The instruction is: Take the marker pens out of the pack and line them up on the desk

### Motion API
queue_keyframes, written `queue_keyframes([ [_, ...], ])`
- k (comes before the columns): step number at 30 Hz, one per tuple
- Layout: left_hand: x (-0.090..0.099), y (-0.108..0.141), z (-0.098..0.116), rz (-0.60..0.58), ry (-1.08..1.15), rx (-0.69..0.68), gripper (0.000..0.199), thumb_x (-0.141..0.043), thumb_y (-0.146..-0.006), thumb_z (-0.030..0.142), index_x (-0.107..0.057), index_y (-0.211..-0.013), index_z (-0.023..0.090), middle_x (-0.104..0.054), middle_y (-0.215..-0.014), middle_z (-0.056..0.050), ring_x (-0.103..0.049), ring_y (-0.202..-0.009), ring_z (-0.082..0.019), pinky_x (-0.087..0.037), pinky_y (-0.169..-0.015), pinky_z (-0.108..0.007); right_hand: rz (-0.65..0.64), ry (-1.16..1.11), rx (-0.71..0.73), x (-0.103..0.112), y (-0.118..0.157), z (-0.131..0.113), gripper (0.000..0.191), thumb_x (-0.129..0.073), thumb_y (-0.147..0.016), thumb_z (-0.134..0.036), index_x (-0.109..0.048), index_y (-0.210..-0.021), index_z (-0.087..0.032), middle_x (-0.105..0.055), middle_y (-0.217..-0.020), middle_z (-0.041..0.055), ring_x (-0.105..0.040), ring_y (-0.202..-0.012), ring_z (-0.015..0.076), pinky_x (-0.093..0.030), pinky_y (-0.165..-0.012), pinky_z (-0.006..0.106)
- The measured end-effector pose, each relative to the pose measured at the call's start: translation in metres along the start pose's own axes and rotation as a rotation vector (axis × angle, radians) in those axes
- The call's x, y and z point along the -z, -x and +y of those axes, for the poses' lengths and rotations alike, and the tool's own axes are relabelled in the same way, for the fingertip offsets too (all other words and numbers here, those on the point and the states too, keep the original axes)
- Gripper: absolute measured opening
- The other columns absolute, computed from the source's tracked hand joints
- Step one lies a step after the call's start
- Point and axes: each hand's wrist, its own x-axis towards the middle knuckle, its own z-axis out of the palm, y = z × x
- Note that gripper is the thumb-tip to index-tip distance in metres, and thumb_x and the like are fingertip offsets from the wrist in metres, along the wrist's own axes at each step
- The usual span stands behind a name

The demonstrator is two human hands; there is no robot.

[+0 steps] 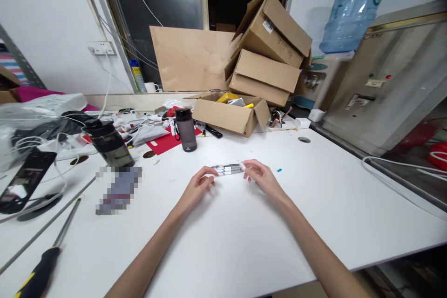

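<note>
Through the head camera I watched both bare hands meet over a small, narrow bundle of slim white-and-grey, pen-like sticks [229, 169], near the centre of the frame. The right hand [260, 174] had its thumb and forefinger pinched around the bundle's right end, the other fingers loosely curled. The left hand [199, 186] was half closed, its fingertips touching the left end; I could not tell whether it had a grip. Nor could I tell whether the bundle rested on the glossy white tabletop [349, 186] or was just above it.

Near the right hand, to its right in the frame, lay a small flat blue scrap [279, 170]. Above and left of the hands stood an upright, smoky-grey translucent bottle with a black lid [186, 132], beside a flat red sheet [158, 145]. Just above centre I saw an open brown cardboard box [220, 115] with yellow things inside. At lower left lay a black-and-yellow-handled screwdriver [47, 263], and at upper right stood a clear blue plastic water jug [356, 9].
</note>
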Motion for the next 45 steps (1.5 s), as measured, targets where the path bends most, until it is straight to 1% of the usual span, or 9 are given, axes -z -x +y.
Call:
queue_keyframes([
  [3,-0.006,0.004,0.005,-0.065,-0.004,-0.029,0.024,-0.061,-0.091,0.039,-0.065,-0.11,0.024,-0.063,-0.12,-0.006,-0.062,-0.08,-0.016,-0.05,-0.071,-0.027,-0.123,0.093,-0.036,-0.011,0.008,0.0,0.026,-0.072,-0.084,-0.044,-0.066,-0.094,-0.021,-0.067,-0.086,0.0028,-0.064,-0.071,0.0181,-0.046,-0.06,0.029],
  [6,-0.013,0.008,0.006,-0.187,0.007,-0.005,0.032,-0.063,-0.092,0.042,-0.061,-0.118,0.024,-0.064,-0.114,-0.006,-0.062,-0.077,-0.016,-0.05,-0.071,-0.028,-0.249,0.114,-0.042,-0.018,0.013,0.0,0.028,-0.073,-0.085,-0.046,-0.067,-0.091,-0.019,-0.068,-0.087,0.0037,-0.066,-0.075,0.0188,-0.049,-0.064,0.03],
  [10,-0.018,0.01,0.004,-0.281,-0.014,0.008,0.027,-0.062,-0.093,0.044,-0.064,-0.105,0.02,-0.065,-0.096,-0.004,-0.06,-0.076,-0.016,-0.048,-0.071,-0.027,-0.352,0.104,-0.076,-0.02,0.016,0.003,0.031,-0.067,-0.089,-0.05,-0.068,-0.093,-0.019,-0.069,-0.089,0.0044,-0.066,-0.076,0.0183,-0.051,-0.064,0.028],
  [13,-0.014,0.007,0.004,-0.237,-0.028,0.0,0.025,-0.062,-0.093,0.043,-0.065,-0.099,0.018,-0.066,-0.09,-0.003,-0.059,-0.075,-0.015,-0.046,-0.07,-0.026,-0.289,0.128,-0.146,-0.014,0.011,0.013,0.039,-0.056,-0.093,-0.056,-0.067,-0.094,-0.019,-0.068,-0.091,0.0058,-0.065,-0.07,0.017,-0.049,-0.054,0.025],
  [17,-0.001,0.002,0.007,-0.077,-0.017,0.013,0.025,-0.066,-0.09,0.04,-0.063,-0.101,0.018,-0.068,-0.089,-0.004,-0.06,-0.076,-0.016,-0.045,-0.07,-0.026,-0.036,0.142,-0.187,-0.002,0.0,0.025,0.047,-0.044,-0.095,-0.062,-0.063,-0.095,-0.019,-0.063,-0.07,0.0018,-0.053,-0.052,0.0138,-0.041,-0.047,0.025],
  [19,0.004,0.001,0.009,-0.015,-0.005,0.011,0.024,-0.065,-0.09,0.041,-0.062,-0.101,0.019,-0.07,-0.091,-0.004,-0.061,-0.08,-0.017,-0.045,-0.072,-0.027,-0.039,0.065,-0.116,0.001,-0.003,0.024,0.04,-0.05,-0.094,-0.058,-0.06,-0.096,-0.02,-0.061,-0.068,0.0,-0.053,-0.056,0.0139,-0.042,-0.054,0.026],
  [23,0.008,0.001,0.013,0.0,0.017,0.004,0.027,-0.062,-0.092,0.045,-0.061,-0.101,0.019,-0.071,-0.095,-0.006,-0.062,-0.084,-0.018,-0.046,-0.072,-0.028,-0.064,-0.026,-0.01,-0.001,-0.001,0.012,0.027,-0.061,-0.092,-0.049,-0.055,-0.095,-0.022,-0.057,-0.069,-0.0028,-0.05,-0.062,0.014,-0.039,-0.061,0.027],
  [37,0.008,0.002,0.015,-0.032,-0.018,0.012,0.027,-0.059,-0.095,0.046,-0.06,-0.096,0.019,-0.07,-0.087,-0.005,-0.06,-0.079,-0.017,-0.044,-0.072,-0.028,-0.067,0.122,0.006,-0.001,0.0,0.013,0.037,-0.052,-0.097,-0.054,-0.049,-0.077,-0.023,-0.051,-0.066,-0.0023,-0.046,-0.063,0.0155,-0.037,-0.064,0.029],
  [45,0.01,0.003,0.015,-0.055,-0.066,-0.01,0.027,-0.059,-0.094,0.046,-0.062,-0.097,0.019,-0.07,-0.086,-0.004,-0.06,-0.077,-0.017,-0.042,-0.068,-0.027,-0.09,0.216,0.0,0.005,0.001,0.008,0.033,-0.056,-0.094,-0.051,-0.061,-0.082,-0.021,-0.058,-0.073,0.0006,-0.052,-0.07,0.0169,-0.04,-0.069,0.029],
])
